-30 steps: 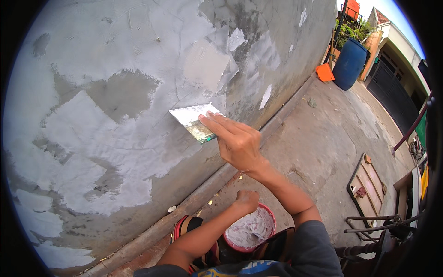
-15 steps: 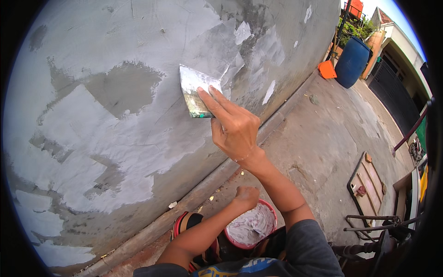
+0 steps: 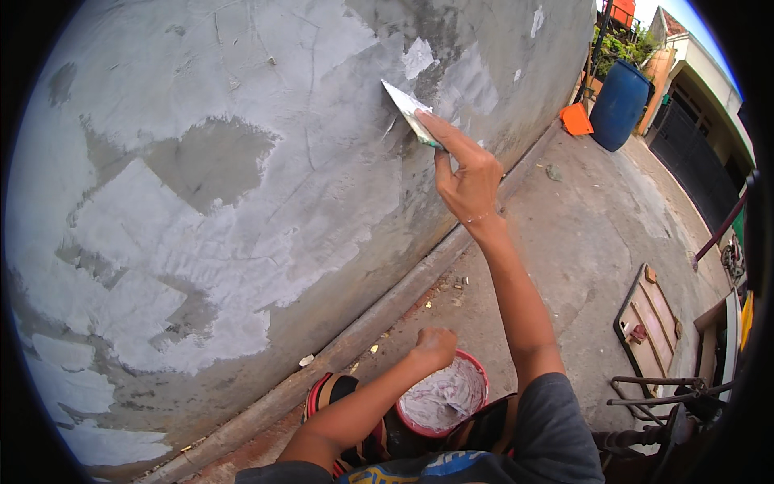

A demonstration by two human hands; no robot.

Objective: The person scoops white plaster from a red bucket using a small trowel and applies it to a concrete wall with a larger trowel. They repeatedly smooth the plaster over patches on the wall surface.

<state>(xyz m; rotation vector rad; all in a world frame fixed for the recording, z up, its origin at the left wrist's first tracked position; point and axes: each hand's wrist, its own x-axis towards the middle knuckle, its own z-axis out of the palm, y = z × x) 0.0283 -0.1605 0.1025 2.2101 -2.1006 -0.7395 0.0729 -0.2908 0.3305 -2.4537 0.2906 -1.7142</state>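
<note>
My right hand (image 3: 472, 187) is raised to the grey wall (image 3: 347, 202), closed on a broad putty knife (image 3: 413, 117). The blade is smeared white and seen at a slant, its far edge at the wall. Around it the wall carries pale patches of filler with darker bare areas between. Lower down, my left hand (image 3: 436, 347) is curled at the far rim of a red bucket (image 3: 483, 373), fingers mostly hidden. The bucket stands between my legs with whitish putty (image 3: 448, 391) in it. A small tool appears to stick up from the putty, too little visible to name.
A concrete ledge (image 3: 379, 310) runs along the wall's foot, with small scraps beside it. Further off stand a blue barrel (image 3: 621, 105) and an orange dustpan (image 3: 576, 119). To the right lie a framed board (image 3: 647, 323) and a metal frame (image 3: 657, 381).
My right hand has carried the putty knife to the right and slightly up along the wall, turning the blade more edge-on. My left hand stays at the bucket.
</note>
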